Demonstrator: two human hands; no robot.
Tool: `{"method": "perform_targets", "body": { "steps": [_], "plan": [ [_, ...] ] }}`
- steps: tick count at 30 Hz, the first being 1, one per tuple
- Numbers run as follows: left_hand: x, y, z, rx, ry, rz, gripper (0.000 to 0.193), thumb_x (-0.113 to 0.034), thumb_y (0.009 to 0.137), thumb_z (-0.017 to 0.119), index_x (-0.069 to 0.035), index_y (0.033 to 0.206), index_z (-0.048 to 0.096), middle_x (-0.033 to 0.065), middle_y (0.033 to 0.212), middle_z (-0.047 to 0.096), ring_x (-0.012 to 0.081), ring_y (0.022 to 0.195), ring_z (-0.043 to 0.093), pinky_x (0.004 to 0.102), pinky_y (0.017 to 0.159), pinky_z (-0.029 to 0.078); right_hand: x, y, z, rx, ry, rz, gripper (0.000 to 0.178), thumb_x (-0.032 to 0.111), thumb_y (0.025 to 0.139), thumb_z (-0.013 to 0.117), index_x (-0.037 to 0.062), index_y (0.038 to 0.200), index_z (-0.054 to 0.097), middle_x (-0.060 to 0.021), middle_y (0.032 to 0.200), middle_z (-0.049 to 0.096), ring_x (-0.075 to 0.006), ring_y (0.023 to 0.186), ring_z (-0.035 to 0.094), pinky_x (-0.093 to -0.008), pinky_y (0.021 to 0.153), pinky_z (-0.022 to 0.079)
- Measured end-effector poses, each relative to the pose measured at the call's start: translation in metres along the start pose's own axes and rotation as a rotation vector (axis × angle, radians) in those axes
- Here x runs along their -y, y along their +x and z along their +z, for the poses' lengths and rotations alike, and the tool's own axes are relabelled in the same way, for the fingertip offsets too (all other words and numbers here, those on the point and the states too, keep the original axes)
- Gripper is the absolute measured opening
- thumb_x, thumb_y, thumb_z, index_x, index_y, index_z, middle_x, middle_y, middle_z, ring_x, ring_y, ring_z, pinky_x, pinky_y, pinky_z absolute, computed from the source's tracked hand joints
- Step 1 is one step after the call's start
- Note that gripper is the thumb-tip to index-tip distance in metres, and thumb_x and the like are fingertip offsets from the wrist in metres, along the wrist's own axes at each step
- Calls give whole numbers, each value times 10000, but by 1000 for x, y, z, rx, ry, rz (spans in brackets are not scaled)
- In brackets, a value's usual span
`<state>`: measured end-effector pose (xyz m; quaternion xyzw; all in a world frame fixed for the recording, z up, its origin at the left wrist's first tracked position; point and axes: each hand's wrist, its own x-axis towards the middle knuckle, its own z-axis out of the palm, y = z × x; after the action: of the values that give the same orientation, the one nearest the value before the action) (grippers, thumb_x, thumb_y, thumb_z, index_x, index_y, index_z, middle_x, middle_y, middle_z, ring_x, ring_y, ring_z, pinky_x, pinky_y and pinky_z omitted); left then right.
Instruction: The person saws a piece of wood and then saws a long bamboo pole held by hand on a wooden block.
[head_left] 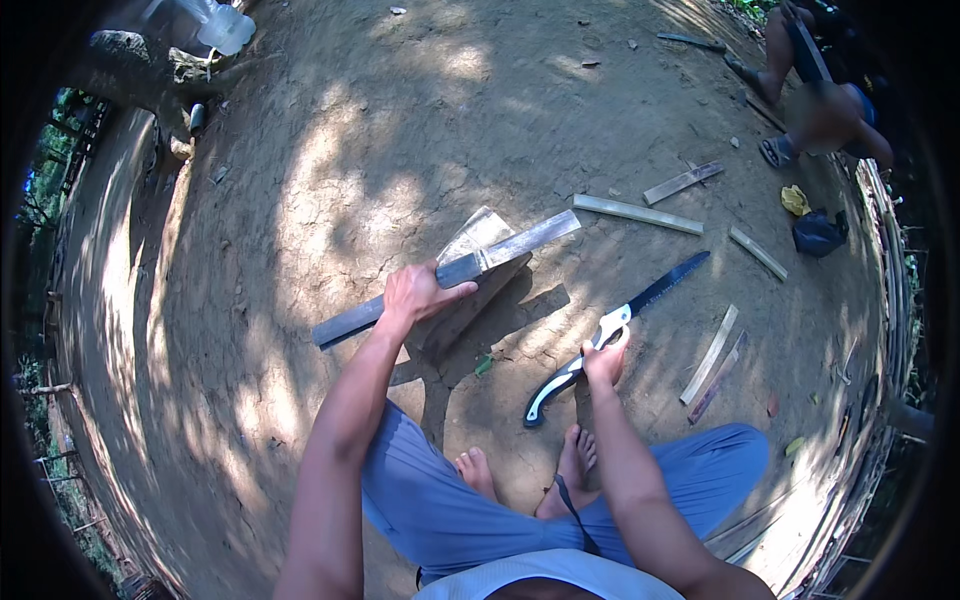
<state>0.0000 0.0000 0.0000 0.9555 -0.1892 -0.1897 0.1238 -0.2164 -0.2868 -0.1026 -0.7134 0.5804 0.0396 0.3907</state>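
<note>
My left hand (415, 292) is closed around a long flat slat (352, 322), with the thumb stretched along it. The slat is dark grey along most of its length and paler at its right end; a light line crosses it right of my hand. It lies slantwise over a wooden block (477, 232) on the ground. Lower right, my right hand (604, 362) grips a handsaw (614, 322) by its black-and-white handle. Its dark toothed blade points up and right, apart from the slat. My right fingers are partly hidden by the handle.
Several cut slats (640, 214) lie on the bare earth to the right. A black plastic bag (820, 233) and a yellow crumpled thing (795, 200) sit near a seated person (825, 115) at upper right. A tree trunk (130, 70) stands upper left. My bare feet (575, 465) are close below.
</note>
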Motion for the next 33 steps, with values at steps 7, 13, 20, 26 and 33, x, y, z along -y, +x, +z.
{"method": "perform_targets", "body": {
  "steps": [7, 13, 20, 26, 33],
  "plan": [
    [18, 7, 16, -11, -4, -113, 888, -840, 831, 491, 11, 944, 720, 235, 855, 723, 393, 842, 718, 493, 787, 561, -1, -4, 9, -319, 466, -49, 476, 294, 928, 688, 15, 1287, 546, -136, 1047, 659, -281, 982, 637, -411, 900, 481],
    [16, 0, 12, 20, -31, -172, 885, -802, 865, 489, 31, 1071, 702, 281, 892, 709, 429, 873, 706, 510, 790, 556, 50, -85, -12, 436, 471, -415, 470, 492, 991, 623, 35, 1078, 556, 13, 667, 567, -162, 592, 551, -363, 585, 461],
    [48, -16, 19, -67, -32, -309, 918, -829, 850, 469, 46, 1001, 701, 280, 897, 713, 420, 901, 709, 504, 805, 555, 81, -114, -5, 739, -90, -633, 535, 566, 997, 534, 103, 1263, 498, -172, 824, 691, -403, 824, 702, -485, 718, 511],
    [55, -59, 33, -16, -54, -388, 895, -811, 859, 479, 43, 1005, 702, 296, 918, 712, 425, 919, 708, 505, 824, 552, 58, -128, 8, 881, -148, -628, 524, 551, 1028, 465, 107, 1305, 448, -205, 831, 683, -452, 848, 684, -517, 744, 500],
    [67, -88, 54, -58, -78, -470, 845, -775, 862, 518, 41, 984, 701, 289, 890, 712, 434, 909, 705, 508, 815, 546, 46, -136, 18, 944, -164, -663, 503, 544, 1036, 447, 91, 1254, 451, -240, 831, 679, -482, 828, 676, -540, 726, 498]
  ]
}}
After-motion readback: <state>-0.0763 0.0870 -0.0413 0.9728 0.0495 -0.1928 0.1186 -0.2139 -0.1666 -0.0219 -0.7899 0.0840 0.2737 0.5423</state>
